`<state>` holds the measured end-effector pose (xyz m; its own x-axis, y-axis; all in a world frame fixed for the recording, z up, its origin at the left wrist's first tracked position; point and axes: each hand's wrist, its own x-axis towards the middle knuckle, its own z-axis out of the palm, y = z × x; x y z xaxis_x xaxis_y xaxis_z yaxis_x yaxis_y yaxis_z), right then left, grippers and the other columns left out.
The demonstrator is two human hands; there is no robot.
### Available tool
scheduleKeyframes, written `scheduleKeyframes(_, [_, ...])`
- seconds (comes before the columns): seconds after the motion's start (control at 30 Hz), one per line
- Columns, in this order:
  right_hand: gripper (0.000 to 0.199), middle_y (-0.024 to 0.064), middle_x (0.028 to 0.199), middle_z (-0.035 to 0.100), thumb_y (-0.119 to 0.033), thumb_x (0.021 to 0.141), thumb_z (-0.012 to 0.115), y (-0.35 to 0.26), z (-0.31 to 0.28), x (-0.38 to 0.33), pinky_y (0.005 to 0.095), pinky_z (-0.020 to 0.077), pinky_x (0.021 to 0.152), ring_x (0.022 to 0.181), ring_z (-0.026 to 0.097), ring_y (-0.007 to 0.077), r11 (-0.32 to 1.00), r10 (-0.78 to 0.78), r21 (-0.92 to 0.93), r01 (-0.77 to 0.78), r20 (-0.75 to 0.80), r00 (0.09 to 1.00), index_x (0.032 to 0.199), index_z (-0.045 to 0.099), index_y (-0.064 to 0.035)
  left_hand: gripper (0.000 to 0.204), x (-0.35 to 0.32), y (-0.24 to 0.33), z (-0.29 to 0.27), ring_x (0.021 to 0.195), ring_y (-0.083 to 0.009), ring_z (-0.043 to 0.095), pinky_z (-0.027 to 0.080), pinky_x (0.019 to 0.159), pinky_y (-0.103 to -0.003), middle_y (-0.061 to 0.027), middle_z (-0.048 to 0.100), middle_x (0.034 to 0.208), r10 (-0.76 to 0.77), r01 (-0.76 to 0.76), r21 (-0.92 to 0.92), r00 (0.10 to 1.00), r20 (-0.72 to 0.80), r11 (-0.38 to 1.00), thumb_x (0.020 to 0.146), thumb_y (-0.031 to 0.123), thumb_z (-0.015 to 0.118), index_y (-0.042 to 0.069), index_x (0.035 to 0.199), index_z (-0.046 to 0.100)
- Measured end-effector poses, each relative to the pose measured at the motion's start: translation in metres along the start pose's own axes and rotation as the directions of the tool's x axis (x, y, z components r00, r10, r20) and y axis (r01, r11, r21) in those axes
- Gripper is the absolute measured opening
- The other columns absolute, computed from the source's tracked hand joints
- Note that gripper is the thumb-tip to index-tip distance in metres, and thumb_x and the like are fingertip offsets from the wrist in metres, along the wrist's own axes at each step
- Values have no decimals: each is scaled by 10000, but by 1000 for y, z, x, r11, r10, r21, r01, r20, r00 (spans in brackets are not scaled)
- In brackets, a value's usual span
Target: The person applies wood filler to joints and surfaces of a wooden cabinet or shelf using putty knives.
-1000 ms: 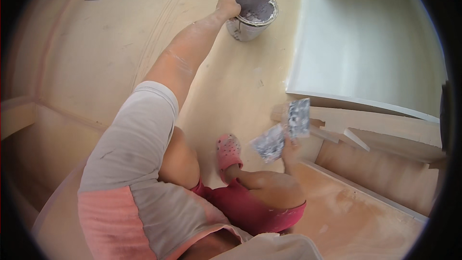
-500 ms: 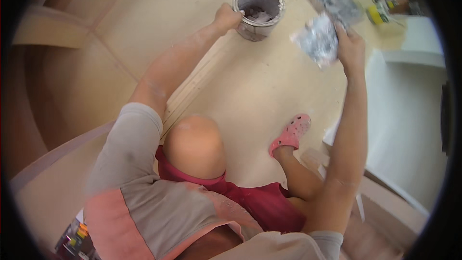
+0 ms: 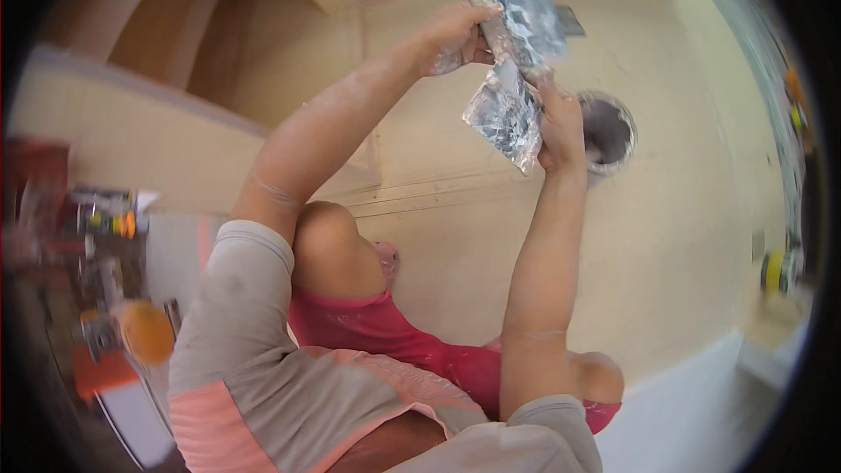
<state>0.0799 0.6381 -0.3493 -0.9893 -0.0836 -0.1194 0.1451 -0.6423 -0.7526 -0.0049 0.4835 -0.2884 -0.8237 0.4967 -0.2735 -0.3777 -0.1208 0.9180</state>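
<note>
My left hand (image 3: 457, 39) grips the long back edge of a wide putty knife (image 3: 534, 9), a rectangular metal blade smeared with grey-white paste. My right hand (image 3: 561, 123) is closed around a smaller putty knife (image 3: 504, 114), whose shiny blade carries paste too. The two tools meet near the lower corner of the wide blade; whether they press together I cannot tell. Just right of my right wrist stands a round bucket (image 3: 632, 136) with a paste-crusted rim, partly hidden by the hand. Dried paste marks my left palm.
I squat on a pale board floor (image 3: 455, 271) with a long seam (image 3: 420, 197) across it. Open wooden compartments (image 3: 254, 26) stand at the far left. Blurred tools, with an orange round thing (image 3: 147, 333), lie at left. A yellow-and-black item (image 3: 775, 271) sits at the right edge.
My left hand has let go of the bucket and taken up the wide putty knife. My right hand has brought the smaller knife to it. The view has turned; the bucket now appears farther right.
</note>
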Motion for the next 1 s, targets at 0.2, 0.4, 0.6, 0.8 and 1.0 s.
scheduleKeyframes(0.2, [246, 124, 956, 589, -68, 841, 504, 0, -37, 0, 301, 486, 710, 835, 592, 195, 948, -90, 317, 39, 149, 985, 1049, 504, 62, 261, -48, 8, -2, 888, -292, 590, 495, 776, -460, -169, 559, 1027, 228, -238, -26, 951, -208, 971, 891, 153, 407, -13, 1092, 423])
scheduleKeyframes(0.4, [171, 126, 874, 603, -38, 814, 525, -52, 13, -12, 277, 482, 571, 704, 602, 190, 972, -38, 236, 4, 137, 990, 948, 535, 67, 240, -86, 64, 61, 878, -285, 595, 509, 751, -471, -167, 562, 1005, 367, -366, 49, 906, -210, 929, 873, 92, 433, -11, 1090, 418])
scheduleKeyframes(0.6, [208, 156, 927, 587, 2, 794, 514, -46, -22, -12, 308, 503, 631, 781, 599, 228, 957, -24, 287, 28, -17, 1000, 970, 531, 110, 240, -81, 62, 96, 650, -188, 628, 534, 589, -298, -127, 602, 766, 307, 3, 634, 874, -377, 773, 741, 151, 594, -79, 808, 583])
scheduleKeyframes(0.8, [199, 100, 821, 564, -106, 837, 513, -60, -42, -4, 281, 434, 558, 695, 557, 170, 985, -100, 123, 125, -192, 976, 932, 543, 67, 298, -103, 15, 89, 704, -208, 627, 534, 521, -312, -116, 597, 880, 140, -84, 389, 983, -119, 917, 786, 77, 500, -11, 1068, 457])
scheduleKeyframes(1.0, [253, 57, 746, 538, -205, 880, 487, -90, -40, -20, 244, 385, 496, 598, 505, 133, 951, -267, 136, 279, -102, 958, 980, 525, 25, 234, -98, 29, 66, 790, -166, 605, 532, 625, -337, -73, 576, 929, 329, -329, 38, 918, -223, 944, 854, 127, 461, 69, 1081, 447])
